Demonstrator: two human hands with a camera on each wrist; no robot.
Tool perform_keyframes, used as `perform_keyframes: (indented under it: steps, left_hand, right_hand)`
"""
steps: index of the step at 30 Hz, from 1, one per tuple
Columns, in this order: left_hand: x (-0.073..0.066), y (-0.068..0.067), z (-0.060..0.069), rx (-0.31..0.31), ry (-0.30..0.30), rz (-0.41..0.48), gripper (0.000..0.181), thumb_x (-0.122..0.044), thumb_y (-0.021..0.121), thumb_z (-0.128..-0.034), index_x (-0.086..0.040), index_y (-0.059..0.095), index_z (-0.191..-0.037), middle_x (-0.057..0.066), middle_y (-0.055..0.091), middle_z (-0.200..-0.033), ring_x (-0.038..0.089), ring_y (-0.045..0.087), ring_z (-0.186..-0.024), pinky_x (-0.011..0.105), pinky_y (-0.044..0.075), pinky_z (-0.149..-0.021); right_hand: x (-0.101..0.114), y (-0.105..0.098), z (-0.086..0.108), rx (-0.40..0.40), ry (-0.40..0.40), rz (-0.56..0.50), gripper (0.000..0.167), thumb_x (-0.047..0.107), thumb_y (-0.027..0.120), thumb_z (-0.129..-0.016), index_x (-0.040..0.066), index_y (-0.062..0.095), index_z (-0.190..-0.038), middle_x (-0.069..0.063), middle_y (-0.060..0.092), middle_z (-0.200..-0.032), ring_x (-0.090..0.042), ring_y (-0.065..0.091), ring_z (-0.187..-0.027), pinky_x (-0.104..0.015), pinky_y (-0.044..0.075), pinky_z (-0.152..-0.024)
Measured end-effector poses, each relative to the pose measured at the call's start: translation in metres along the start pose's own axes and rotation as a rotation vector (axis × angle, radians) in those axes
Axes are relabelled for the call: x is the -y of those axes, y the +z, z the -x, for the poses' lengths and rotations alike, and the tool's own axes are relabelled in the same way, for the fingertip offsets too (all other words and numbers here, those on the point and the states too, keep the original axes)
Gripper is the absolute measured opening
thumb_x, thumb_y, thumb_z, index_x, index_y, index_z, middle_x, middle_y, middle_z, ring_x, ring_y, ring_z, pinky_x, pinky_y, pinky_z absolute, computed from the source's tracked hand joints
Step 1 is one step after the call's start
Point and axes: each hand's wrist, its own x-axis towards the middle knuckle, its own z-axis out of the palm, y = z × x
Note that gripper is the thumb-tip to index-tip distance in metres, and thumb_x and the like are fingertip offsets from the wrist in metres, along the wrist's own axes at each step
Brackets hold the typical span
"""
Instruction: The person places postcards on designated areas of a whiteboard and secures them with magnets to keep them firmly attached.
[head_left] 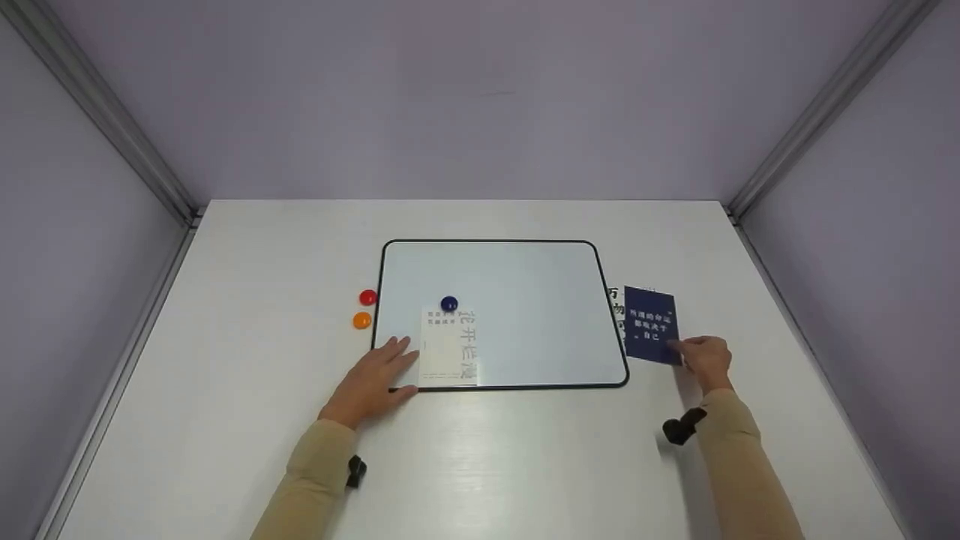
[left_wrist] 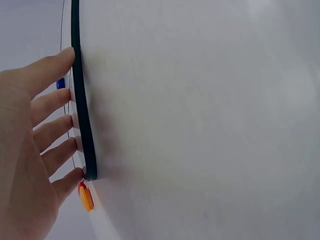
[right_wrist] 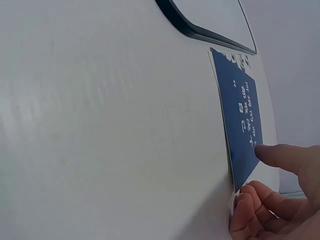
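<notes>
- Centrally placed in the head view, a whiteboard (head_left: 540,315) with a thin black border lies flat on a white table (head_left: 255,300).
- At the board's lower left corner, a person's left hand (head_left: 375,379) rests with fingers spread and nearly straight, touching the edge; the left wrist view shows the thumb at the dark border and the other fingertips along it.
- Just right of that hand, a white card (head_left: 446,352) printed with grey characters lies on the board, its bottom edge near the lower border.
- A dark blue disc (head_left: 449,304) sits at the white card's top edge.
- To the right of the board, the right hand (head_left: 705,362) pinches the lower right corner of a navy card (head_left: 651,319) bearing white characters, the thumb on its printed face and the other fingers curled at its edge.
- Partly covered by the navy card, a white sheet (head_left: 618,300) with black characters shows beside the board's right border.
- At the board's left side, a red disc (head_left: 367,298) lies just above an orange disc (head_left: 361,321).
- Tan sleeves (head_left: 319,454) enter from the bottom of the frame, a black device (head_left: 683,427) at each wrist.
</notes>
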Motion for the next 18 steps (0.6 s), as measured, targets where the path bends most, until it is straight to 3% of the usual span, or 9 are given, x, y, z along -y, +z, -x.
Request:
perform_keyframes:
  steps: [5,10,14,18]
  left_hand:
    - [0.000,-0.001,0.000,-0.003,0.005,0.002,0.059,-0.038,0.062,-0.0921,-0.016,0.045,-0.144,0.004,0.034,-0.158,0.026,0.028,-0.150,0.047,0.026,-0.123]
    - [0.000,-0.002,0.000,-0.005,0.006,0.004,0.059,-0.038,0.063,-0.0920,-0.016,0.045,-0.144,0.004,0.034,-0.158,0.027,0.028,-0.150,0.047,0.026,-0.123]
    - [-0.001,-0.002,0.000,-0.001,-0.001,0.008,0.060,-0.038,0.063,-0.0918,-0.017,0.045,-0.145,0.003,0.033,-0.159,0.026,0.028,-0.150,0.047,0.026,-0.123]
    - [-0.001,0.000,0.000,-0.004,0.000,0.006,0.059,-0.038,0.063,-0.0915,-0.016,0.046,-0.144,0.003,0.034,-0.158,0.026,0.029,-0.149,0.047,0.027,-0.123]
  right_hand:
    - [0.003,0.004,0.000,0.007,-0.008,0.049,0.060,0.030,0.062,-0.090,-0.016,0.049,-0.127,-0.032,0.058,-0.124,-0.032,0.060,-0.101,-0.042,0.053,-0.088]
    - [0.009,0.008,-0.001,0.006,0.037,0.089,0.074,0.034,0.063,-0.089,-0.021,0.039,-0.133,-0.037,0.049,-0.135,-0.043,0.053,-0.121,-0.051,0.046,-0.107]
    - [0.012,0.011,-0.001,-0.002,0.042,0.111,0.082,0.035,0.064,-0.088,-0.024,0.032,-0.136,-0.039,0.047,-0.136,-0.047,0.049,-0.127,-0.052,0.041,-0.112]
    - [0.011,0.012,-0.001,-0.023,-0.006,0.148,0.083,0.037,0.066,-0.087,-0.025,0.034,-0.132,-0.041,0.048,-0.132,-0.049,0.049,-0.125,-0.053,0.043,-0.109]
